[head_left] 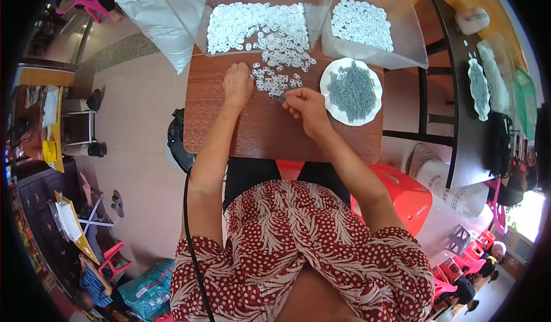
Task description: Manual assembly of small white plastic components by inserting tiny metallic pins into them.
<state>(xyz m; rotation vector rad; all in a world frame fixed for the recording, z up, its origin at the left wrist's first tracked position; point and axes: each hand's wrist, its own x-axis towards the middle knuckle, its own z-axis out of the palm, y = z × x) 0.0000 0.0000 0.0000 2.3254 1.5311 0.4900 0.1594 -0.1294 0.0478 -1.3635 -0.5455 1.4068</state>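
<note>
A loose pile of small white plastic pieces with holes lies on the brown wooden table. Left of it, my left hand rests on the tabletop, fingers curled in; whatever they hold is hidden. My right hand is at the pile's near right edge, thumb and forefinger pressed together. Anything in that pinch is too small to make out. A few thin grey pins lie between the hands, just below the white pieces. To the right, a white wavy-rimmed plate holds a heap of similar grey metal pins.
A clear plastic bin tips more white pieces onto the table's far side; a second bin stands beside it. A white sack is at far left, a dark side table at right, a red stool below. Other people sit around.
</note>
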